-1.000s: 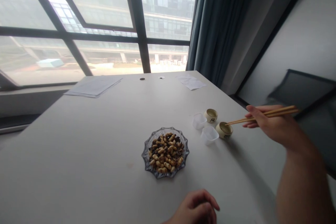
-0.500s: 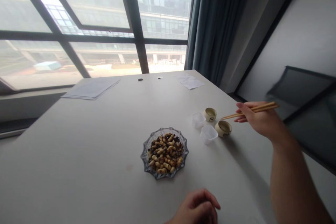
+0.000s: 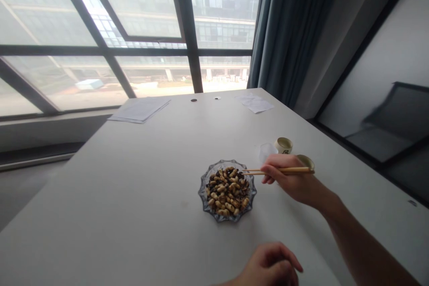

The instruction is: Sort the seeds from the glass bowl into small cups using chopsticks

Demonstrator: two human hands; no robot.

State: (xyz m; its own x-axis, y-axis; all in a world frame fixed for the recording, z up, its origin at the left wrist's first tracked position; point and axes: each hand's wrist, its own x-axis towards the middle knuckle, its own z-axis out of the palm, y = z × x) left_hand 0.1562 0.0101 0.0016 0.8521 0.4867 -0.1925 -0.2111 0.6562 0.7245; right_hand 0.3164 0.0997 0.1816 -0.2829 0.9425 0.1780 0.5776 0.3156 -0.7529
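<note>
My right hand (image 3: 288, 174) grips a pair of wooden chopsticks (image 3: 254, 172). Their tips, a little apart, reach over the right back rim of a scalloped glass bowl (image 3: 203, 192). Peanuts in their shells (image 3: 229, 187) fill the bowl, mixed with small dark pieces I cannot name for certain. I cannot make out anything between the tips. Near the table's front edge, my left hand (image 3: 271, 263) rests with its fingers loosely curled and nothing visible in them. Behind my right hand are a clear plastic cup (image 3: 267, 152) and a second cream-coloured cup (image 3: 305, 161), both partly hidden.
A cream cup with a dark character (image 3: 283, 145) stands behind my right hand. Paper sheets (image 3: 140, 109) lie at the table's back left, and more paper (image 3: 256, 103) at the back right. Windows and a dark curtain (image 3: 284, 31) border the white table (image 3: 147, 192).
My right hand has moved left and down with the chopsticks, from above the cups to the bowl. It now hides one plastic cup. The view has swung slightly left; my left hand keeps its pose.
</note>
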